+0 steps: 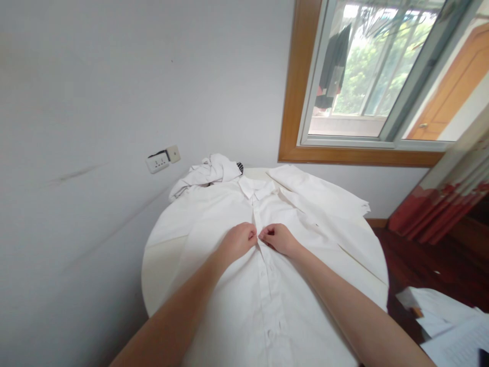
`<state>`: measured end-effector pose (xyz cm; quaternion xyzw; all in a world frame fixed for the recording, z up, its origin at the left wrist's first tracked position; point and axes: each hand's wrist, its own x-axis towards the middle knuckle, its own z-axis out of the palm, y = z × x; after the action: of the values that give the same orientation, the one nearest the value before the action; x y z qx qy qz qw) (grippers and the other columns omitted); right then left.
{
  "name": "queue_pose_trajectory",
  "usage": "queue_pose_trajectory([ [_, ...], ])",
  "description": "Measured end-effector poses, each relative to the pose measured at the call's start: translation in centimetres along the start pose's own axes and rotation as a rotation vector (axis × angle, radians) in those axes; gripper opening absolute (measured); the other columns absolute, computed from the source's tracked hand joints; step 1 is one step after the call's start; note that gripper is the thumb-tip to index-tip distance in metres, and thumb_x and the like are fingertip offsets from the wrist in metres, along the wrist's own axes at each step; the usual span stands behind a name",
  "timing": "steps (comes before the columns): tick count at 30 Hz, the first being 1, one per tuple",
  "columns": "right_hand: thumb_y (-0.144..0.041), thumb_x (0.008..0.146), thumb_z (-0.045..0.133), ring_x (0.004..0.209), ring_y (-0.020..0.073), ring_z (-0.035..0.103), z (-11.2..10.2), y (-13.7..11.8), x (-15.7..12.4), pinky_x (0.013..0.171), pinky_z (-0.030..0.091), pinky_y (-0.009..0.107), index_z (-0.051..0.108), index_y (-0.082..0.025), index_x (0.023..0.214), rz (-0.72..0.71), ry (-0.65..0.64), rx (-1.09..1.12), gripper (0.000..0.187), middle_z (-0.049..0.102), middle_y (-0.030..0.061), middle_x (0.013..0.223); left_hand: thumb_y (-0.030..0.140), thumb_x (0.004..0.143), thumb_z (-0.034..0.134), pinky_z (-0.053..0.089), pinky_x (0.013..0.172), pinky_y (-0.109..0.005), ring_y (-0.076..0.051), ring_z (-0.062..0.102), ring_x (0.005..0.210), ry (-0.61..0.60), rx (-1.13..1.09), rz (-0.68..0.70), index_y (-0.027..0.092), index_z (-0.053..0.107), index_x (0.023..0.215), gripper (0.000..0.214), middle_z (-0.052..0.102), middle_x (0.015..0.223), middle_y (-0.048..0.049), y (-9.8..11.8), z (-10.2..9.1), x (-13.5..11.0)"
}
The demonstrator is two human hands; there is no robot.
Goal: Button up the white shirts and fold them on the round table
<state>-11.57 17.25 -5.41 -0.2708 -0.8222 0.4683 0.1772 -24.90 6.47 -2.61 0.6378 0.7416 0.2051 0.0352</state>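
A white button-up shirt [233, 300] lies spread front up, its collar [256, 188] pointing away from me. Both hands meet at the front placket, a little below the collar. My left hand [241, 239] pinches the placket edge from the left. From the right, my right hand [279, 238] pinches the facing edge, fingertips almost touching the left ones. Whether a button sits between the fingers is hidden. Lower down, the placket shows a few buttons and the two edges lie loosely over each other.
Under the shirt is a round cream table [162, 275] against the wall. Crumpled white cloth [208, 173] lies at its back left, folded white fabric [319, 188] at its back right. Papers [454, 326] are at lower right. A socket [158, 162] and window [367, 76] are on the wall.
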Motion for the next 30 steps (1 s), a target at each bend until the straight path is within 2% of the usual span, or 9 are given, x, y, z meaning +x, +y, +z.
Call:
queue_pose_trajectory([
  [6, -0.03, 0.073, 0.054, 0.045, 0.0077, 0.042, -0.2, -0.3, 0.0, 0.045, 0.029, 0.02, 0.064, -0.015, 0.068, 0.009, -0.016, 0.04, 0.018, 0.053, -0.0024, 0.051, 0.019, 0.076, 0.047, 0.028, 0.056, -0.024, -0.012, 0.046, 0.058, 0.018, -0.016, -0.066, 0.018, 0.053, 0.064, 0.014, 0.055, 0.064, -0.0006, -0.1, 0.7, 0.1],
  [11, -0.033, 0.074, 0.056, 0.043, 0.0073, 0.039, -0.6, -0.6, -0.5, 0.043, 0.028, 0.02, 0.061, -0.015, 0.066, 0.022, -0.058, 0.149, 0.021, 0.049, -0.0035, 0.049, 0.018, 0.078, 0.044, 0.031, 0.058, -0.023, -0.012, 0.049, 0.062, -0.031, -0.124, -0.116, 0.017, 0.053, 0.069, 0.013, 0.057, 0.067, -0.0011, -0.3, 1.0, 0.3],
  [15, -0.036, 0.075, 0.055, 0.044, 0.0072, 0.038, -0.8, -0.6, -0.6, 0.044, 0.028, 0.02, 0.059, -0.015, 0.062, -0.022, -0.095, 0.173, 0.025, 0.047, -0.0039, 0.048, 0.02, 0.082, 0.042, 0.032, 0.059, -0.024, -0.014, 0.051, 0.064, -0.058, -0.1, -0.132, 0.017, 0.054, 0.07, 0.017, 0.059, 0.07, -0.0024, -0.4, 1.2, 0.5],
  [22, -0.036, 0.076, 0.055, 0.046, 0.008, 0.041, -0.5, -0.4, -0.4, 0.047, 0.029, 0.021, 0.062, -0.015, 0.065, -0.042, -0.009, -0.001, 0.024, 0.052, -0.0027, 0.05, 0.018, 0.084, 0.041, 0.038, 0.071, -0.025, -0.016, 0.056, 0.081, -0.028, -0.142, -0.079, 0.017, 0.058, 0.083, 0.017, 0.064, 0.086, -0.0054, -1.1, 1.8, 0.6],
  [27, -0.035, 0.078, 0.053, 0.049, 0.0093, 0.044, -0.3, -0.5, -0.4, 0.05, 0.031, 0.021, 0.065, -0.015, 0.07, -0.027, 0.013, -0.06, 0.025, 0.056, -0.0014, 0.054, 0.019, 0.084, 0.041, 0.04, 0.072, -0.026, -0.017, 0.057, 0.081, -0.048, -0.135, -0.114, 0.017, 0.058, 0.083, 0.017, 0.063, 0.087, -0.0059, -1.1, 1.9, 0.7],
  [30, -0.032, 0.08, 0.052, 0.056, 0.0108, 0.049, 0.0, -0.9, -0.5, 0.054, 0.032, 0.022, 0.066, -0.016, 0.071, -0.025, 0.032, -0.181, 0.024, 0.061, 0.0012, 0.061, 0.018, 0.085, 0.038, 0.04, 0.073, -0.027, -0.017, 0.056, 0.083, -0.048, -0.07, -0.11, 0.018, 0.057, 0.085, 0.019, 0.063, 0.089, -0.0066, -0.8, 2.0, 0.6],
])
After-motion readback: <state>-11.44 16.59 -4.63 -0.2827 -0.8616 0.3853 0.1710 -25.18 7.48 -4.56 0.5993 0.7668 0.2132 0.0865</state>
